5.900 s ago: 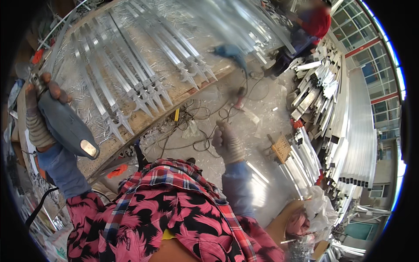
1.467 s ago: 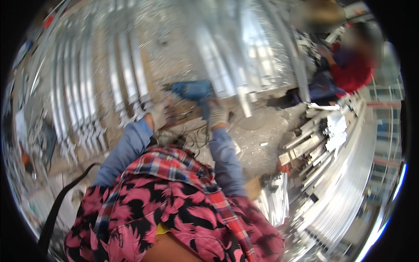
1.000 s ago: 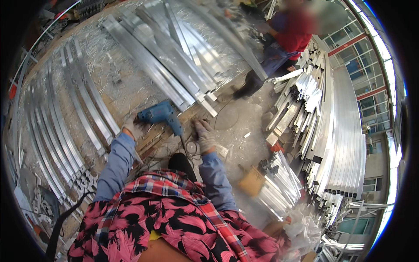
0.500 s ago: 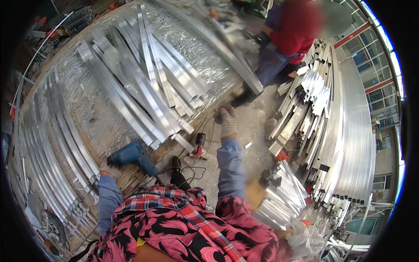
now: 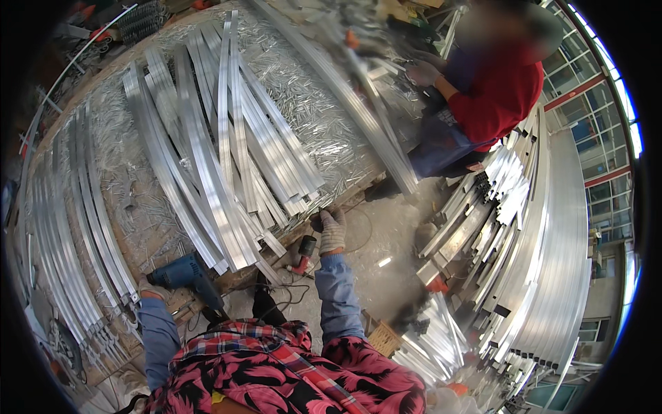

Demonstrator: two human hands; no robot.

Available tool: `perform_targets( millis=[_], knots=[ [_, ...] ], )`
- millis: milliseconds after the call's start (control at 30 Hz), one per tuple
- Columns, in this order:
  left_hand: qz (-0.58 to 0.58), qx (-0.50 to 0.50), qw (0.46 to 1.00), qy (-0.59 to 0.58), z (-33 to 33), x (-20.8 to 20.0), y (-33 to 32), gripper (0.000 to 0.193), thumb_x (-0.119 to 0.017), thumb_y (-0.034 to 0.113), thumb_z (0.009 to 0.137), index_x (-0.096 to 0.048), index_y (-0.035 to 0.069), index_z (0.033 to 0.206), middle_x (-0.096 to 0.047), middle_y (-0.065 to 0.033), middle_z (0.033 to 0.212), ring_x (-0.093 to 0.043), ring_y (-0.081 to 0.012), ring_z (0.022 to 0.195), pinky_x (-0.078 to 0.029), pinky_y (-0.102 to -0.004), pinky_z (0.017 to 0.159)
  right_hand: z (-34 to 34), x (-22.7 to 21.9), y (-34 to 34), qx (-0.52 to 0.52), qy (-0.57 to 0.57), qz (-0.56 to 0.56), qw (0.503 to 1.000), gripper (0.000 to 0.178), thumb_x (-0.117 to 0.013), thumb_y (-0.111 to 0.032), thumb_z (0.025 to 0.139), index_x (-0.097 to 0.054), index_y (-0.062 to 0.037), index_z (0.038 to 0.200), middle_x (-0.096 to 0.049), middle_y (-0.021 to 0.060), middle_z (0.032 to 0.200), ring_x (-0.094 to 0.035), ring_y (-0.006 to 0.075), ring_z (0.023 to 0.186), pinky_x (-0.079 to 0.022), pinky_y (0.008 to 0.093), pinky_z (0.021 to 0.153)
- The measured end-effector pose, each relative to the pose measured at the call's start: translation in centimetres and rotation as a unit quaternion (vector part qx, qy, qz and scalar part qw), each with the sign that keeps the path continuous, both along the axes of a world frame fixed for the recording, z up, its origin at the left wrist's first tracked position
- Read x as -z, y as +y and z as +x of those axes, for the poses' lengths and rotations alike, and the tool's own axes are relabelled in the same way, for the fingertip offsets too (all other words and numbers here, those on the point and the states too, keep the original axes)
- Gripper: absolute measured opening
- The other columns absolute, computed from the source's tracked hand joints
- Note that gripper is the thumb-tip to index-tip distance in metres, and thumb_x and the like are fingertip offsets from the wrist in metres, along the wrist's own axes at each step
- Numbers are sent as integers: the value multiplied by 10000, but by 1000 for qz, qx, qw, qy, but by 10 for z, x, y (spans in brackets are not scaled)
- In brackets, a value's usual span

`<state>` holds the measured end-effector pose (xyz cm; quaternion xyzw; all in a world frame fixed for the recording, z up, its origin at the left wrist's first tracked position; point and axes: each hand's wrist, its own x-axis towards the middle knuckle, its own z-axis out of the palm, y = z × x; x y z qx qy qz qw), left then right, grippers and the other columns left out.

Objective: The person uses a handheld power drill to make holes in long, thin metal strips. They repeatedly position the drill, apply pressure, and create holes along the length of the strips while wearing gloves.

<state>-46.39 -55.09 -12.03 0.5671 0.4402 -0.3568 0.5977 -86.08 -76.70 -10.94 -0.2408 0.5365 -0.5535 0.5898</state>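
My left hand point(image 5: 153, 288), in a pale glove, grips the chuck end of a blue power drill point(image 5: 178, 271) at the bench's near edge. Its handle points toward my body. My right hand point(image 5: 332, 233), in a striped glove with dark fingertips, reaches forward beside the bench edge. Thumb and fingers are slightly apart, and no object shows between them. Just ahead and to its left are the near ends of a pile of silver aluminium profiles point(image 5: 238, 234). A red and black power tool point(image 5: 301, 255) stands left of my right wrist.
Slim profiles point(image 5: 76, 228) lie in rows on the left. Metal offcuts point(image 5: 331, 124) cover the bench. A long profile bundle point(image 5: 372, 131) juts over its far right edge, beside a co-worker in red point(image 5: 496, 86). Stacked profiles point(image 5: 510, 228) line the right; a cable point(image 5: 296, 293) trails below.
My right hand has moved left toward the profile ends. The co-worker has shifted right, with a gloved hand now visible. The view has shifted; my left hand stays at the drill.
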Motion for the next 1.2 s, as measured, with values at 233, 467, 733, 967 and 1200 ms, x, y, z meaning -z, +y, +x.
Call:
perform_targets(
  millis=[233, 467, 733, 967, 1200],
  knots=[
    [5, 33, 999, 1, 5, 6, 9, 665, -353, 615, 774, -408, 125, 1220, -431, -50, 1251, -386, -225, 1148, -268, -337, 959, 17, 6, -2, -15, 3, 3, 1000, 139, -519, -97, 805, -481, -21, 915, -595, 104, 696, -586, 186, 565, -500, 273, 508],
    [-49, -5, 999, 22, 32, 55, 32, 532, -466, 550, 777, -518, 139, 1111, -511, -96, 1158, -480, -304, 1039, -352, -548, 883, 15, -17, -13, 26, -41, -28, 998, 131, -531, -106, 819, -483, -54, 930, -608, 102, 725, -586, 168, 591, -487, 261, 524],
    [-84, 13, 996, -28, 11, 29, 25, 566, -449, 499, 809, -441, 82, 1192, -413, -97, 1265, -368, -282, 1166, -247, -475, 983, -23, -8, -38, 13, -27, 5, 1000, 173, -535, -199, 827, -491, -74, 937, -635, 117, 800, -618, 193, 626, -485, 281, 511],
    [-83, 20, 995, -55, 3, 24, 26, 561, -450, 493, 811, -440, 74, 1184, -425, -112, 1244, -394, -303, 1131, -252, -498, 975, -43, 5, -90, 81, 98, -1, 992, 195, -568, -202, 780, -576, -67, 921, -593, 23, 761, -543, 114, 595, -436, 249, 481],
    [-95, 60, 992, -66, 19, 50, 44, 492, -464, 505, 804, -510, 104, 1086, -522, -106, 1126, -488, -310, 1019, -350, -551, 883, -57, 37, -174, -72, 329, 27, 941, 331, -613, -122, 692, -584, 24, 988, -611, 93, 845, -557, 166, 709, -432, 248, 607]
  ],
)
